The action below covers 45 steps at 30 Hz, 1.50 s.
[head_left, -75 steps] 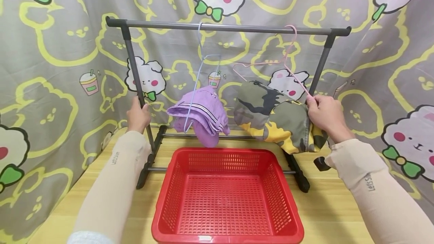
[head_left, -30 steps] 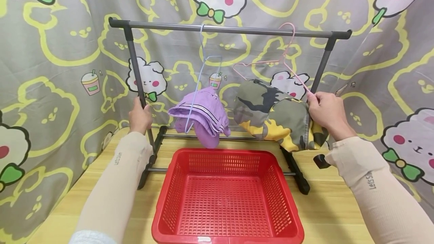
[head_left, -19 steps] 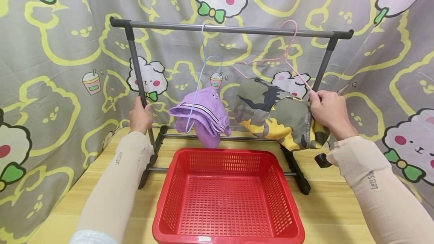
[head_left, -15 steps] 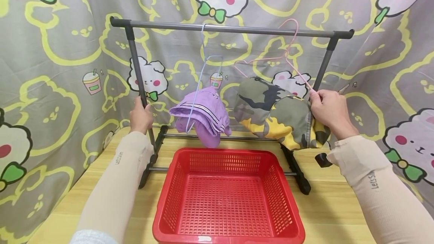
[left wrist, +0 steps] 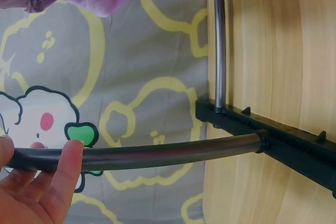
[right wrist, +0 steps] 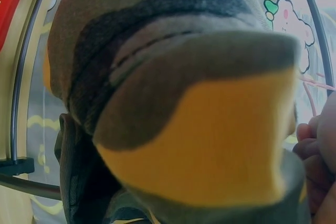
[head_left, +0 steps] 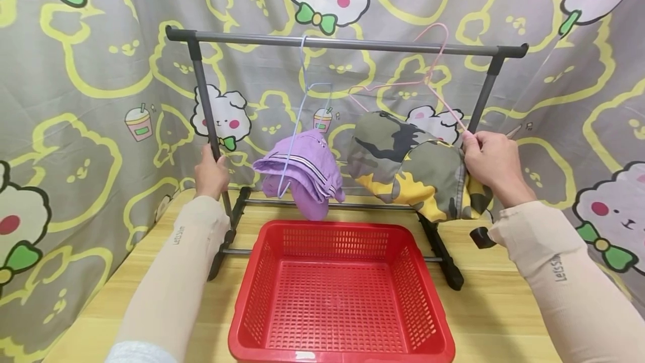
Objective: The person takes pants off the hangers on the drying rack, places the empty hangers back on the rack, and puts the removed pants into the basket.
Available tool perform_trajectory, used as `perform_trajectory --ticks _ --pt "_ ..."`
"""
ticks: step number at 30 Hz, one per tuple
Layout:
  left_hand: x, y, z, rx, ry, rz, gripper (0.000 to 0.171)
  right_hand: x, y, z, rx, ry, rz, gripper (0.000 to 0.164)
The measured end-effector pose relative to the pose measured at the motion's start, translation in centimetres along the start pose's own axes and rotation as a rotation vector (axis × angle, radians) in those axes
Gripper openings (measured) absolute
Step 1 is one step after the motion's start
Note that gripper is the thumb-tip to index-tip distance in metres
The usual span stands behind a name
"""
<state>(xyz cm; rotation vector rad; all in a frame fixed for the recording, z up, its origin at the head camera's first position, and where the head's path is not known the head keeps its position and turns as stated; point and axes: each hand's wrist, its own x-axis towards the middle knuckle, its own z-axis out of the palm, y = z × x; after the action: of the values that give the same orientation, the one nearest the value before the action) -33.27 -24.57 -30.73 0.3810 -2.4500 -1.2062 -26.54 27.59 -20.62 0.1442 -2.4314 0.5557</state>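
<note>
My left hand [head_left: 211, 173] grips the left upright of the grey clothes rack [head_left: 347, 45], its fingers around the tube in the left wrist view. My right hand [head_left: 494, 164] holds the right end of a pink clothes hanger [head_left: 398, 85], whose hook rises above the rack's top rail. A bulky grey, black and yellow camouflage garment [head_left: 408, 164] hangs on that hanger and fills much of the right wrist view. Left of it, a purple garment [head_left: 307, 167] with dark and white stripes hangs bunched on a blue hanger [head_left: 304, 80], hooked over the rail.
A red slotted plastic basket [head_left: 342, 356] stands in front of the rack on the wooden table [head_left: 131, 296]. Black rack feet [head_left: 453, 279] flank it. A printed grey curtain [head_left: 116, 55] surrounds the back and sides.
My right hand has lifted the pink hanger and camouflage garment slightly, and the hook now stands higher over the rail. The left hand keeps its grip on the upright.
</note>
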Motion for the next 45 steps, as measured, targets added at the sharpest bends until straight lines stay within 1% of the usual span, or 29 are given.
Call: perform_trajectory --ticks 6,16,21,31,39,45 --pt "-0.1 0.2 0.3 -0.01 -0.008 0.002 0.047 0.0 0.1 -0.4 -0.013 0.011 0.004 0.05" --pt "-0.1 0.0 0.2 -0.016 -0.006 0.002 0.048 0.0 0.0 -0.7 -0.011 0.037 0.003 0.049" --pt "0.0 0.0 0.1 -0.008 0.002 0.003 0.048 0.0 0.0 -0.9 -0.013 0.042 0.014 0.048" --pt "0.0 0.0 0.2 -0.006 -0.001 -0.003 0.047 -0.2 0.3 -0.9 0.0 0.062 0.003 0.049" --pt "0.1 -0.2 -0.1 0.02 0.01 0.011 0.044 -0.4 0.3 -0.9 0.002 0.063 -0.005 0.048" --pt "0.0 -0.2 0.0 0.014 0.003 0.004 0.046 -0.6 0.5 -1.2 -0.003 0.086 0.0 0.049"
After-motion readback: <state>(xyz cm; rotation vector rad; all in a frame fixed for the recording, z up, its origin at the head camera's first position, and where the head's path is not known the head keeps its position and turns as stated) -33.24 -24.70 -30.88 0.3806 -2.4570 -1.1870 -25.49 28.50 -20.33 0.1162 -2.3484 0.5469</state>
